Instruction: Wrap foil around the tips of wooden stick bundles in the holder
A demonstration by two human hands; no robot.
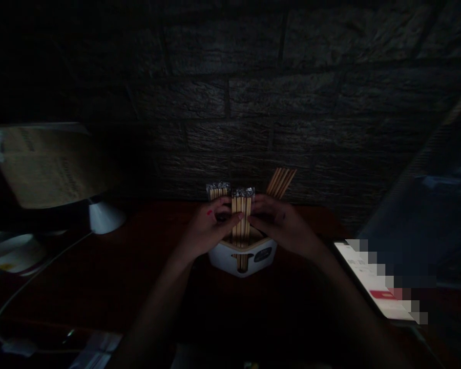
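A bundle of wrapped chopsticks (241, 220) stands upright in the front of a white holder (223, 260), its clear plastic tops sticking up. My left hand (209, 225) grips the bundle from the left, thumb across its front. From the other side my right hand (278, 223) closes on the same bundle, thumb and fingers at its edge. Behind my left fingers, a second group of wrapped chopsticks (218, 191) rises from the holder. Bare brown chopsticks (281, 182) lean to the right behind my right hand. The lower ends show through a cut-out in the holder's front.
A lamp with a printed shade (49, 164) and white base (105, 218) stands at left, its cord (34, 279) trailing forward. A lit tablet or phone (372, 282) lies at right, on the dark wooden table (138, 287). A brick-patterned wall (215, 102) rises behind.
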